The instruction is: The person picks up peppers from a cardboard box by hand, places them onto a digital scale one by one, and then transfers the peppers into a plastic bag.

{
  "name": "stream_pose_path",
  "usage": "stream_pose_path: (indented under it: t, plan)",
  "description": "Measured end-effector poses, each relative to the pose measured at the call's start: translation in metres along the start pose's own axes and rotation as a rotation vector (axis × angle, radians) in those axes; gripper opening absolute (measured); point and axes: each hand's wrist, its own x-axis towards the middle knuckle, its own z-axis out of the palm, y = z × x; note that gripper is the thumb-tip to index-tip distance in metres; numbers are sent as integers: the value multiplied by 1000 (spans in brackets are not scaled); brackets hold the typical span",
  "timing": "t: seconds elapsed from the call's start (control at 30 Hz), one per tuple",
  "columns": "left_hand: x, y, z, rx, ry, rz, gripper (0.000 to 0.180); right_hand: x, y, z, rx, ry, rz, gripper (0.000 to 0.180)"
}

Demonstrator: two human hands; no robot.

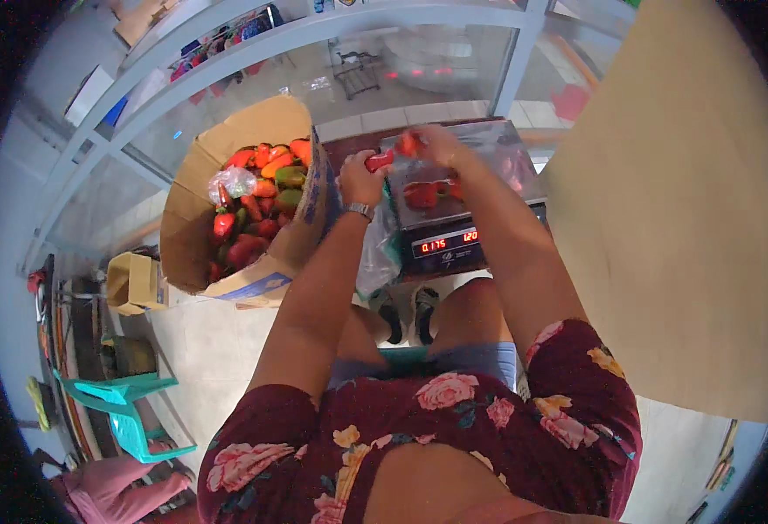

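Note:
A red pepper (379, 162) is in my left hand (363, 182), which is closed around it beside the left edge of the digital scale (506, 140). Over the metal plate of the scale, my right hand (437, 145) grips another red pepper (408, 145); its fingers are slightly blurred. Red peppers (421, 194) lie on the plate under my right forearm, which hides part of them and part of the lit red display (436, 245). A clear plastic bag (378, 259) hangs down next to the scale's left side, below my left hand.
To the left stands an open cardboard box (183, 223) with many red, orange and green peppers (266, 188) and a crumpled clear bag (234, 182). Tan board (672, 227) fills the right side. Glass panels in a pale frame (314, 35) rise behind. A teal plastic chair (126, 406) stands lower left, near another person's legs (113, 489).

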Motion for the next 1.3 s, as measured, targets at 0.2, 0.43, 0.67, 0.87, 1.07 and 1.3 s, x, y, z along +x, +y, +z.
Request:
stream_pose_path:
  t: [0.2, 0.43, 0.67, 0.87, 1.07, 1.3]
  plan:
    - [17, 20, 29, 60, -256, 150, 51, -17, 41, -70, 1029, 622, 157, 30]
    - [26, 12, 80, 114, -460, 195, 58, -97, 34, -122, 1111, 768, -31, 36]
    - [20, 38, 52, 235, -454, 124, 72, -153, 46, -136, 1027, 900, -37, 35]
    - [33, 19, 59, 147, -385, 84, 66, -161, 45, -128, 1130, 935, -28, 34]
    - [26, 31, 46, 169, -424, 56, 64, -162, 37, -125, 1109, 911, -28, 33]
    - [5, 107, -31, -412, -423, 266, 66, -124, -14, -83, 1096, 714, 26, 40]
